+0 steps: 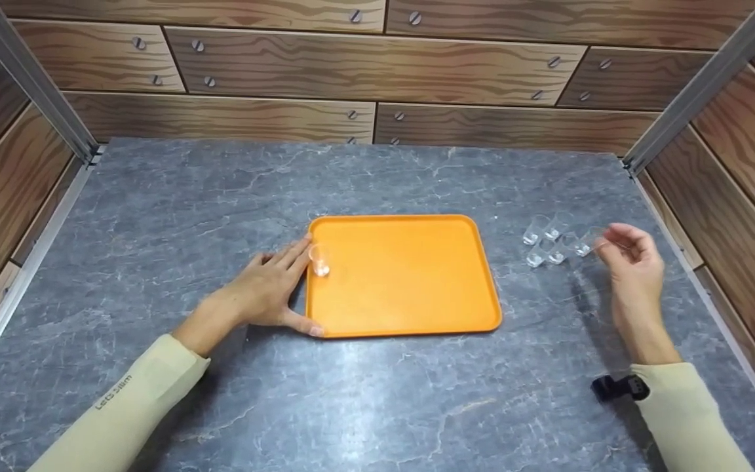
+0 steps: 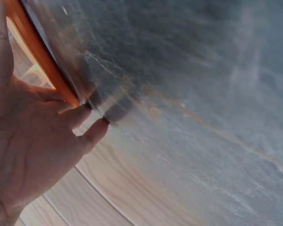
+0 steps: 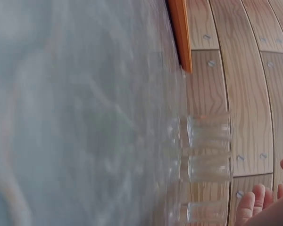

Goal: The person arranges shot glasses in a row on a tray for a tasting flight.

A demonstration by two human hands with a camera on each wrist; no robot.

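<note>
My left hand [image 1: 266, 288] lies spread along the left edge of an orange tray [image 1: 404, 282], its thumb at the near corner. On the tray, close to those fingers, stands a small clear cup [image 1: 320, 267]. Several matching clear cups [image 1: 556, 252] stand grouped on the table right of the tray. My right hand [image 1: 636, 275] is beside the rightmost cup [image 1: 582, 248], thumb and fingers parted. In the right wrist view, the fingers [image 3: 258, 195] show apart from the row of cups [image 3: 209, 167]. The left wrist view has the left hand [image 2: 35, 134] at the tray rim [image 2: 42, 56].
The tray and cups are on a grey marble-patterned table [image 1: 377, 400]. Wood-patterned panels [image 1: 364, 65] close off the back and both sides, with metal posts [image 1: 698, 85] at the rear corners. A black clip-like device [image 1: 620, 388] sits at the right cuff.
</note>
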